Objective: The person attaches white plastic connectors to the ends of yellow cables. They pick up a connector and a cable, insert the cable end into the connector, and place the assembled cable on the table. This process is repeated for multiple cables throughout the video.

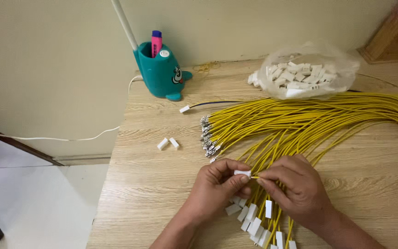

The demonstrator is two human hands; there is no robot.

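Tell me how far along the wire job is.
Done: a cluster of yellow wires with white connectors lies below the hands. In hand: the left hand pinches a white connector while the right hand feeds a yellow wire into it. Left: a large bundle of bare-terminal yellow wires, a bag of connectors, and two loose connectors.

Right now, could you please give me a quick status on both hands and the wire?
Left hand pinching a white plug. Right hand pinching a yellow wire at the plug's mouth. Finished wires piled under the hands; nothing in the way.
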